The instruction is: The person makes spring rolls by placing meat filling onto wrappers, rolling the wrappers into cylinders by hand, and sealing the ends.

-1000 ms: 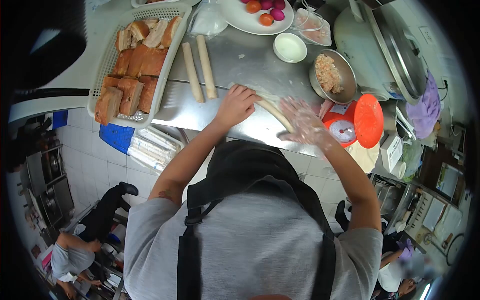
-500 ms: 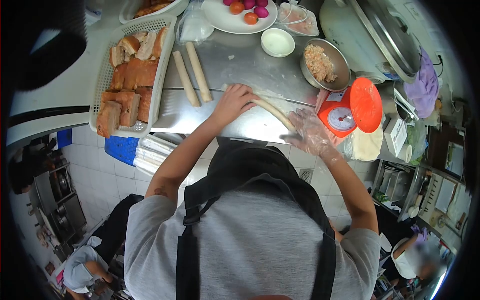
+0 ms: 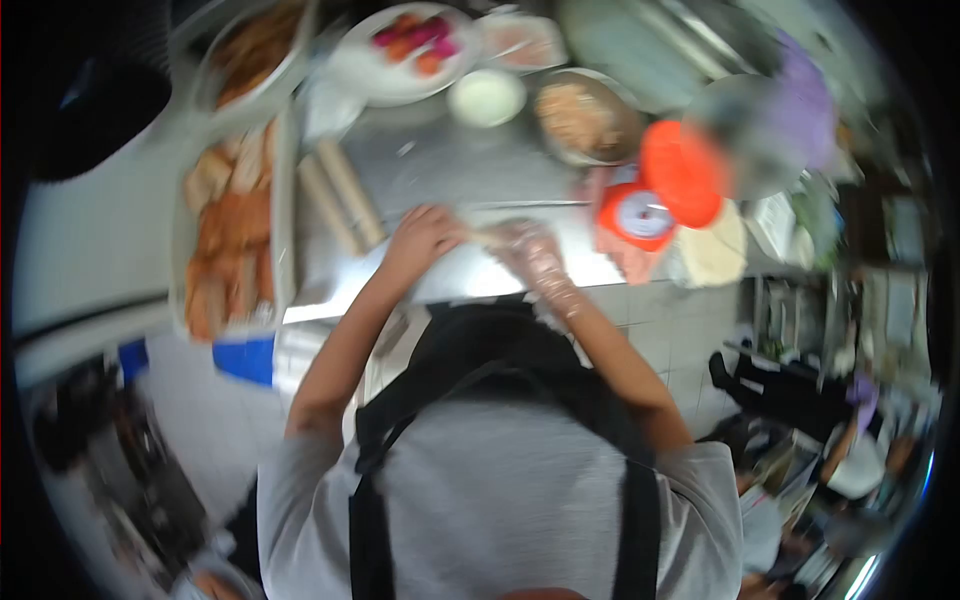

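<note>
Motion blurs the view. My left hand (image 3: 424, 238), bare, rests with bent fingers on the left part of a pale dough roll (image 3: 484, 236) near the counter's front edge. Over the roll's right part lies my right hand (image 3: 530, 250) in a clear plastic glove; its fingers are smeared. Two more pale rolls (image 3: 341, 195) lie side by side to the left of my left hand. Farther back stand a small white bowl (image 3: 486, 97) and a metal bowl (image 3: 605, 120) with a pinkish shredded filling.
A white basket (image 3: 283, 225) of browned meat blocks stands at the left. At the back is a white plate (image 3: 370, 75) with orange and magenta balls. A red scale (image 3: 640, 216) and a flat dough sheet (image 3: 713, 248) are at the right. Other people show at the lower edges.
The view has turned and shifted, so the counter items appear farther left. My right hand has come closer to my left hand, over the roll, and less of the roll shows between them.
</note>
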Available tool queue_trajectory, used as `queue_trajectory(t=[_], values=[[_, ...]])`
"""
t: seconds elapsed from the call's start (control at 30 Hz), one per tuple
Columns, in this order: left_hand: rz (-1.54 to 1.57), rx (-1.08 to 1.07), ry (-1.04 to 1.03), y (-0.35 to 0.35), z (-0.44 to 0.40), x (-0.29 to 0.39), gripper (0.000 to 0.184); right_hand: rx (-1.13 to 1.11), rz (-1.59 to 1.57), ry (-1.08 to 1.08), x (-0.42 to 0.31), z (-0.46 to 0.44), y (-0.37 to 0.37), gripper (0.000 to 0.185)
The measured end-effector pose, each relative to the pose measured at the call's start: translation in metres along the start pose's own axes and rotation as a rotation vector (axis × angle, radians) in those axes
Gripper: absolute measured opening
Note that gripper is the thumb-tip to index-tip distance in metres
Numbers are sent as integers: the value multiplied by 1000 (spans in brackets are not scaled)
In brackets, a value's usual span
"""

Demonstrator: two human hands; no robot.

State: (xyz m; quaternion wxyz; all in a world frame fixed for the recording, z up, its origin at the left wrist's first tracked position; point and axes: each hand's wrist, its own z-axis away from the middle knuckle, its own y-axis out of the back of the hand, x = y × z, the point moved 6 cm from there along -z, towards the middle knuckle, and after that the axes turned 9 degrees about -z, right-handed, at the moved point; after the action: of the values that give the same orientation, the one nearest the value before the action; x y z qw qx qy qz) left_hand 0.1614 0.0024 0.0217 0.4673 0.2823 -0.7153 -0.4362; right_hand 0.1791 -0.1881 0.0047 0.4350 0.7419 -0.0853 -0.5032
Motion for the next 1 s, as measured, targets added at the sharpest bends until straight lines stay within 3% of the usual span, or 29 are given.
queue_trajectory(t=[0.03, 0.07, 0.1, 0.17, 0.2, 0.27, 0.33, 0.43, 0.57, 0.63, 0.73, 0.83, 0.93, 1.0], values=[[-27, -29, -8, 4, 0, 5, 22, 23, -13, 48, 6, 5, -4, 32], [-43, -31, 14, 0, 2, 3, 24, -44, -70, -76, 13, 4, -6, 28], [-15, -13, -8, 5, 2, 11, 24, 36, 58, 35, 26, 8, -23, 24], [38, 115, -55, 5, 7, 27, 30, 127, -116, 121, 64, 5, -58, 20], [31, 200, -130, 1, 11, 32, 32, 232, -31, 172, 37, 8, -25, 21], [51, 164, -171, -16, 14, 31, 37, 259, -143, 133, 65, 6, -40, 23], [78, 205, -205, -24, 14, 16, 36, 123, -66, -129, 48, 1, -31, 22], [112, 203, -236, -32, 4, 1, 35, 169, -148, -49, 47, -2, -24, 24], [185, 150, -200, -32, -3, -9, 36, 223, 77, -87, 28, -7, -16, 23], [274, 6, -48, -42, -8, -31, 36, 285, 201, -40, 39, -14, -33, 25], [666, -89, 164, -68, -17, -63, 41, 445, 219, 243, 11, 2, -28, 20], [602, -326, 198, -59, -29, -56, 52, 332, 214, 92, 31, -13, -43, 18], [266, -235, -61, -51, -33, -36, 55, 317, 282, 56, 35, -9, -41, 18], [43, -164, -223, -49, -26, -24, 56, 276, 245, -94, 47, -17, -44, 18]])
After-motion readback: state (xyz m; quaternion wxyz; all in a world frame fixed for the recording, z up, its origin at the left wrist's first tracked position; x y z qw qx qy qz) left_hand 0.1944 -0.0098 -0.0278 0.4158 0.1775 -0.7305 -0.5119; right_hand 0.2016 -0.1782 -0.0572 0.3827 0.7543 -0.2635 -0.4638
